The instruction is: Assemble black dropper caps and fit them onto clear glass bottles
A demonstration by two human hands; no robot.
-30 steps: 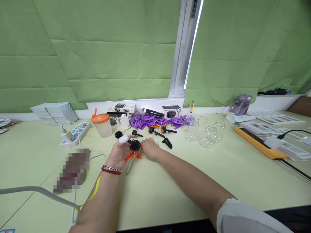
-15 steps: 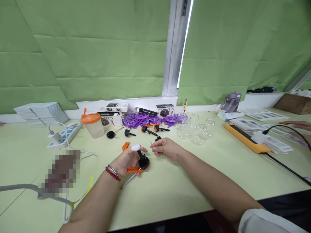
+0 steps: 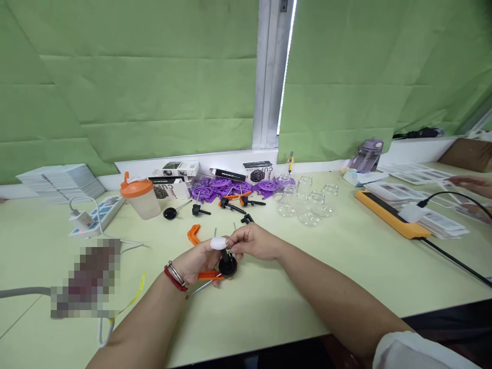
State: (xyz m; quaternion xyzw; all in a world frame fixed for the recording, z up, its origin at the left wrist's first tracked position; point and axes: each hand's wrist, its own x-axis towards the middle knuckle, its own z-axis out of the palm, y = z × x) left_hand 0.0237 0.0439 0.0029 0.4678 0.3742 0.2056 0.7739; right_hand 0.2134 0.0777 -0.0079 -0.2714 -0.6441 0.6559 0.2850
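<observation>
My left hand (image 3: 202,264) is closed around a black plastic part with a round base and an upright post (image 3: 227,265). An orange strip (image 3: 209,275) and a metal rod (image 3: 202,288) stick out beneath the same hand. A white wrap or cover (image 3: 219,243) sits at its thumb tip. My right hand (image 3: 253,243) is pinched, its fingertips against the top of the black part; what they hold, if anything, is too small to make out. Just beyond the hands lie a bent orange piece (image 3: 194,234) and a small black piece (image 3: 247,219).
Black parts with rods (image 3: 232,205), purple plastic pieces (image 3: 221,189) and printed boxes (image 3: 171,188) line the back. Clear cups (image 3: 309,205) stand right of them, an orange-lidded cup (image 3: 140,197) left. A power strip (image 3: 392,215) and another person's hand (image 3: 474,184) are at right.
My right hand has moved left and slightly down, bringing its pinched fingertips to the black part. My left hand still holds that part. The view has shifted slightly.
</observation>
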